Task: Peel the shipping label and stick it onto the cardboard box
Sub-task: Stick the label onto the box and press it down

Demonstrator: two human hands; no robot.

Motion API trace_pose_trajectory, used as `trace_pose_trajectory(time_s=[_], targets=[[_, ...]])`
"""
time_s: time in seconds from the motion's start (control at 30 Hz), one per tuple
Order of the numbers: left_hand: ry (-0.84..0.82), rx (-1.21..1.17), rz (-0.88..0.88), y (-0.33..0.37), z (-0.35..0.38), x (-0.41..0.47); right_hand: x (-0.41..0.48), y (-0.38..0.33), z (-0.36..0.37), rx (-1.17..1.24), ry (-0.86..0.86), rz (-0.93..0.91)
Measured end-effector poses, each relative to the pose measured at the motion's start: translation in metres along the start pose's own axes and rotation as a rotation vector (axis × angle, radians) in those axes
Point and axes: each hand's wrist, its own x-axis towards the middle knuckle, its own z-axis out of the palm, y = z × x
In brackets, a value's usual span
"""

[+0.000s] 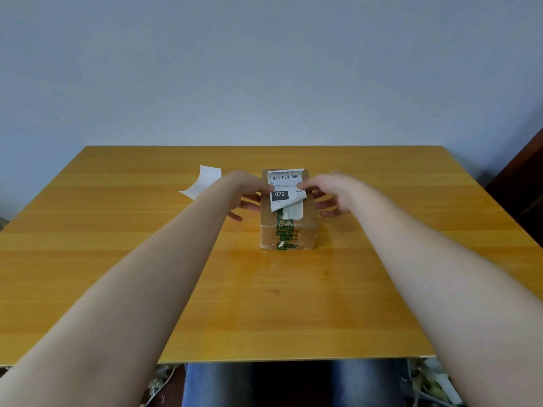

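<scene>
A small cardboard box [304, 230] with green printed tape stands near the middle of the wooden table. The white shipping label [284, 186], printed "070-070-A80", lies over the box's top; its near right corner curls up loose. My left hand [245, 190] pinches the label's left edge with thumb and forefinger. The label's right edge is pinched the same way by my right hand [335, 192]. Both hands hover at the box's sides.
A curled white backing sheet [202, 180] lies on the table [117, 259] to the left of the box, behind my left forearm. A dark piece of furniture [523, 177] stands at the right. The table's near edge is above my knees.
</scene>
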Motion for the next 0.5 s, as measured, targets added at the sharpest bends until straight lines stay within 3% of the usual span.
trace_pose_trajectory(time_s=[0.37,0.5], targets=[[-0.158,-0.067,-0.112,0.01,-0.011,-0.009,0.001,0.003,0.0,0.064,-0.062,0.041],[-0.114,-0.044,-0.111,0.009,-0.008,-0.012,-0.001,0.005,0.003,0.087,-0.045,0.031]])
